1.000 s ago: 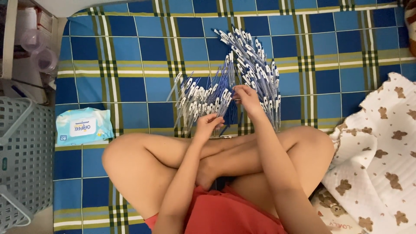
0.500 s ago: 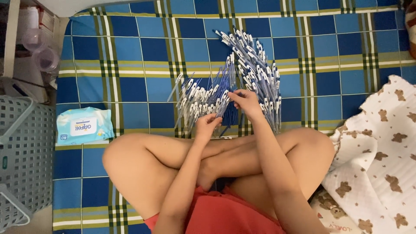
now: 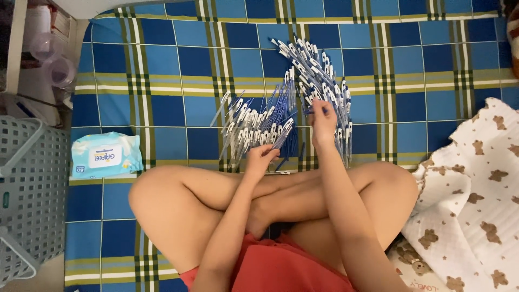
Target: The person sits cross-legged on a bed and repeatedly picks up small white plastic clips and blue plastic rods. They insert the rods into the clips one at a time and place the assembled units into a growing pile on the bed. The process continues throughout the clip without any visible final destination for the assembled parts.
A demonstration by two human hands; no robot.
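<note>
Sitting cross-legged on a blue checked mat (image 3: 162, 65). Two piles of blue and white pens on the mat, just past the knees. Left pile (image 3: 254, 127) fanned out, right pile (image 3: 319, 81) stretching far and up. Left hand (image 3: 260, 158) resting at the near edge of the left pile, fingers curled on a few pens; hard to tell if the grip is closed tight. Right hand (image 3: 323, 120) raised over the right pile, fingertips pinched shut on one pen (image 3: 312, 111). A pack of wipes (image 3: 106, 154) lying on the mat, well to the left. A grey basket (image 3: 27, 189) at the far left edge. A white cloth with brown bears (image 3: 476, 200) on the right, near the knee.
</note>
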